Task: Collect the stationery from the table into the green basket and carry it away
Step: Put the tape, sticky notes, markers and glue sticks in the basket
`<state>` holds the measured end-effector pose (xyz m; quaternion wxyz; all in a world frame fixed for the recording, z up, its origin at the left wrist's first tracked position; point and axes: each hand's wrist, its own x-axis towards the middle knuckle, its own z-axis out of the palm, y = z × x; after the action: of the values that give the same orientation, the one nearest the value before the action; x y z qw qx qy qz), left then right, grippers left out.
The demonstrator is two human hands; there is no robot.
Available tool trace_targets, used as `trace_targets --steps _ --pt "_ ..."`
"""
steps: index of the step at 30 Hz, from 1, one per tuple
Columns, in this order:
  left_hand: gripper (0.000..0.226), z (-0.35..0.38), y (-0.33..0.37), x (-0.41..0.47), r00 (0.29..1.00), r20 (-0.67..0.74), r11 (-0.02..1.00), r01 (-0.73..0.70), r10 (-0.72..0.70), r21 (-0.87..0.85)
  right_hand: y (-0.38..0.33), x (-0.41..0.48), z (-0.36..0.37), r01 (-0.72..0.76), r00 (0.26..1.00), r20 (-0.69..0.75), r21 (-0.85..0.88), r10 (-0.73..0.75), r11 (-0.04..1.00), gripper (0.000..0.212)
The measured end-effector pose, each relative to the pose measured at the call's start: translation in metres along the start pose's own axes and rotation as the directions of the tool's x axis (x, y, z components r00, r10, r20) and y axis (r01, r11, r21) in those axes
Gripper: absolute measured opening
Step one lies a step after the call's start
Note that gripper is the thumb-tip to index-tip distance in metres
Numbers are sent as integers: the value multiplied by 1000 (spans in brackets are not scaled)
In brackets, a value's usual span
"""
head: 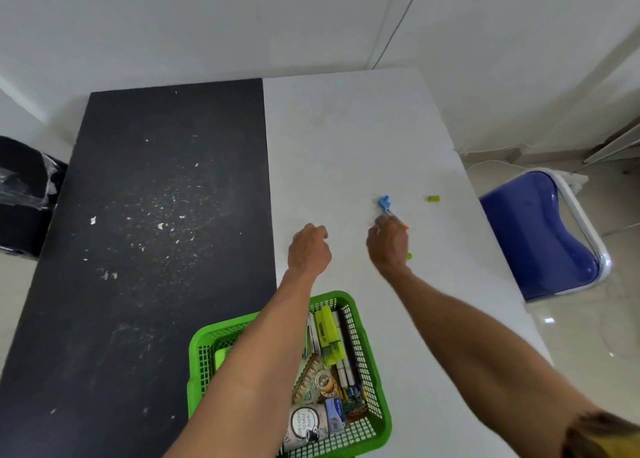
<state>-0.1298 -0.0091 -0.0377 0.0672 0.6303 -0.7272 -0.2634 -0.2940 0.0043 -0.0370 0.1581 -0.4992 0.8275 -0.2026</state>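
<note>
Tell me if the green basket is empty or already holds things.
Partly filled: the green basket holds a yellow highlighter, pens and a tape roll.
</note>
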Motion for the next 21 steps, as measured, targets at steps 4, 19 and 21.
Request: trace_targets --steps 4,19,21 --pt "29 21 3 28 999 20 1000 25 -25 -5 35 64 8 -130 991 30 -70 132 989 25" --pt "32 31 -12 29 993 52 994 108 -108 2 58 84 17 -292 951 87 -71 297 954 19" --pt "31 20 -10 23 995 35 996 94 -94 11 51 77 8 -308 950 53 2 307 952 19"
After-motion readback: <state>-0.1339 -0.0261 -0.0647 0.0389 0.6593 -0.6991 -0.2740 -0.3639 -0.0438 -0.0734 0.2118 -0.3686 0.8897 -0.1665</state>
